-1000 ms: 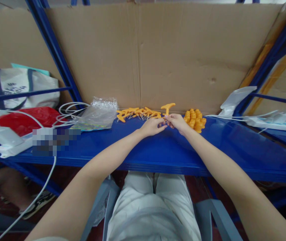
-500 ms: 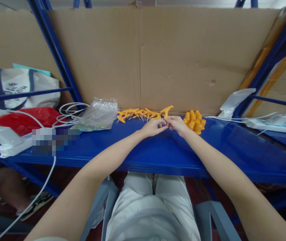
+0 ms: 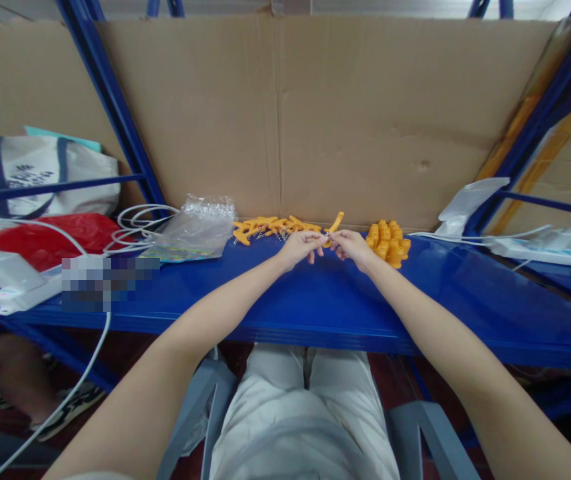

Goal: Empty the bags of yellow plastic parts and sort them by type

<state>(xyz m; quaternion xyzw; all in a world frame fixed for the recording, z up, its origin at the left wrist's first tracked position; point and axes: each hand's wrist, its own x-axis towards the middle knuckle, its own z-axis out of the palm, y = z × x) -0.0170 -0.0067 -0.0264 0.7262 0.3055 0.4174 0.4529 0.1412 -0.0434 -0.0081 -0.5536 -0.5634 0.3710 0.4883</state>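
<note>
Over the blue shelf top, my left hand (image 3: 301,247) and my right hand (image 3: 352,248) meet fingertip to fingertip. An orange plastic keychain figure (image 3: 337,221) sticks up from the pinched fingers of my right hand, its lower part hidden by them. My left thumb and finger are pinched together right beside it, on something too small to make out. Behind and left of my left hand lies a row of orange keychain figures (image 3: 255,227) with small metal chains. Close to the right of my right hand stands a block of orange pieces (image 3: 388,242), packed tightly together.
A clear plastic bag (image 3: 193,230) lies left of the row. Farther left are white cables (image 3: 135,227), a red bag (image 3: 60,233) and a white power strip (image 3: 30,293). Cardboard (image 3: 365,120) walls the back. At right lies another power strip (image 3: 550,248).
The orange keychain figure has turned between my fingers and now shows a narrower side. My left fingers have shifted slightly and their tips press closer to my right fingertips.
</note>
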